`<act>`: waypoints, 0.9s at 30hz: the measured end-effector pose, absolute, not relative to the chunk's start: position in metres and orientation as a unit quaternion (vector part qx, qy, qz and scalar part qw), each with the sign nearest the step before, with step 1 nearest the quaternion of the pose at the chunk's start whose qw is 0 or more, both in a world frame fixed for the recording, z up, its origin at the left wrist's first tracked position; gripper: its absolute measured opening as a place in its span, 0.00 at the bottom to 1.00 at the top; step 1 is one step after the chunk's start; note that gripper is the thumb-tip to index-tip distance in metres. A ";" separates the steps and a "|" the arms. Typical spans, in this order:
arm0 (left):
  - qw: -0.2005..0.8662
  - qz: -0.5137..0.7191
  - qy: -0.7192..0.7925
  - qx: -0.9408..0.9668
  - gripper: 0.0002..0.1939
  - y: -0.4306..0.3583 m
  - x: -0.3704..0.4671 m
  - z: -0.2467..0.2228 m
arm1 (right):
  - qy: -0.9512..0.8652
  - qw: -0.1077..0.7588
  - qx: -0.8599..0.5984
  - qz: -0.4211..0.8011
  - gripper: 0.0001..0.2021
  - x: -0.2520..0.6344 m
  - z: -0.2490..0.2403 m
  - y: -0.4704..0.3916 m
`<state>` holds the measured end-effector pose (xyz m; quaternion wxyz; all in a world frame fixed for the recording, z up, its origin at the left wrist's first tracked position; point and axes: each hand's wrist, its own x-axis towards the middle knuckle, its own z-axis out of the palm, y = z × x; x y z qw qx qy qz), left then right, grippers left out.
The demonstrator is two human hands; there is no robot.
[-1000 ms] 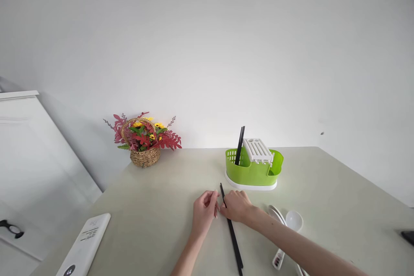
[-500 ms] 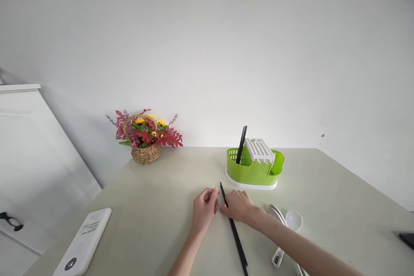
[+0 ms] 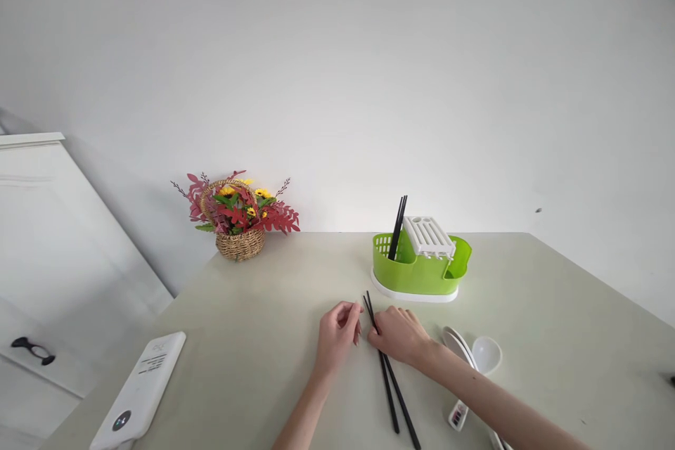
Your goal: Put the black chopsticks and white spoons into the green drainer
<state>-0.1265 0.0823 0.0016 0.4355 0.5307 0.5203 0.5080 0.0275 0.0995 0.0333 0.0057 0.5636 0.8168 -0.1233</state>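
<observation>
Two black chopsticks [image 3: 399, 395], crossed under curled right hand [image 3: 401, 335], grip unclear; left hand [image 3: 337, 334] beside, loosely curled, contents unclear. Beyond hands: upright chopsticks [image 3: 397, 232] inside green caddy [image 3: 414, 278]. Beside right forearm: white spoons [image 3: 488, 355], outside.

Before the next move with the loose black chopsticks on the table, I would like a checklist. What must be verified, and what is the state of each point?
1. Loose chopsticks lie side by side: not ok, their near ends are spread apart.
2. Right hand has a firm grip on them: cannot tell, its fingers hide the contact.
3. Left hand is empty: cannot tell, its fingers are curled.
4. Green holder stands upright: ok.
5. White spoons are away from the loose chopsticks: ok, they lie to the right.
6. Right forearm does not touch the spoons: cannot tell, it covers part of them.
</observation>
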 end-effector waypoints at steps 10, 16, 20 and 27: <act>0.425 0.494 0.528 0.544 0.24 0.081 -0.125 0.003 | 0.813 0.009 0.568 -0.130 0.16 0.026 0.038 0.093; 0.430 0.499 0.521 0.543 0.24 0.080 -0.125 0.003 | 0.809 -0.005 0.570 -0.144 0.12 0.036 0.034 0.092; 0.431 0.504 0.519 0.539 0.23 0.080 -0.125 0.001 | 0.805 -0.033 0.571 -0.157 0.11 0.039 0.031 0.091; 0.439 0.526 0.513 0.517 0.24 0.078 -0.124 0.006 | 0.810 -0.128 0.535 -0.203 0.11 0.045 0.043 0.092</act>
